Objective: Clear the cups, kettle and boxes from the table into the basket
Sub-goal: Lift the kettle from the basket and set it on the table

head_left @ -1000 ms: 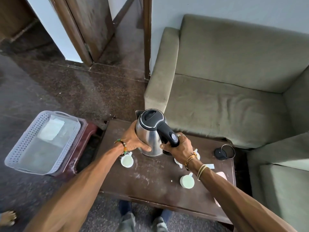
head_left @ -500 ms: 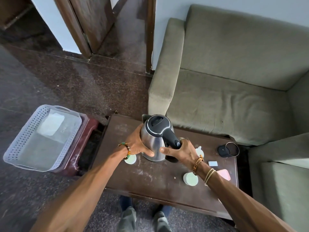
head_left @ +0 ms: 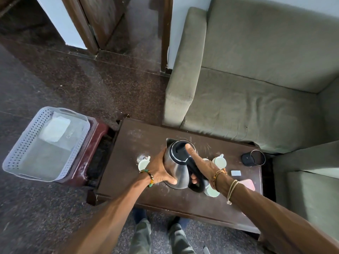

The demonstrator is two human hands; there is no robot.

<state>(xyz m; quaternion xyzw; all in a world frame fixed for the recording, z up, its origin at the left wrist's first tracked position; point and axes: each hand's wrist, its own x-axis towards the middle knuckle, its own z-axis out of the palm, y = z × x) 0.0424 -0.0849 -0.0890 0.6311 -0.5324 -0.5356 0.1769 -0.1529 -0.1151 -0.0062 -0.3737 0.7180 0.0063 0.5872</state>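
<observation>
A steel kettle [head_left: 177, 168] with a black lid and handle is over the middle of the dark wooden table [head_left: 128, 162]. My right hand [head_left: 203, 166] grips its black handle, thumb on the lid. My left hand [head_left: 161, 170] cups the kettle's left side. White cups sit around it: one [head_left: 143, 164] left of my left hand, one [head_left: 220, 161] to the right, one [head_left: 211, 191] partly hidden under my right wrist. A small pale box [head_left: 236, 173] and a pink box [head_left: 248, 184] lie at the right. The perforated white basket [head_left: 23, 143] stands left of the table.
The basket rests on a dark red stool [head_left: 95, 136] and holds a white packet [head_left: 55, 131]. A black kettle base [head_left: 252, 158] sits at the table's right end. A grey-green sofa [head_left: 247, 107] wraps behind and to the right. My feet show below the table's near edge.
The kettle has tilted with its base swung toward me, and my right thumb has moved onto the lid. My view has shifted; both hands keep their hold.
</observation>
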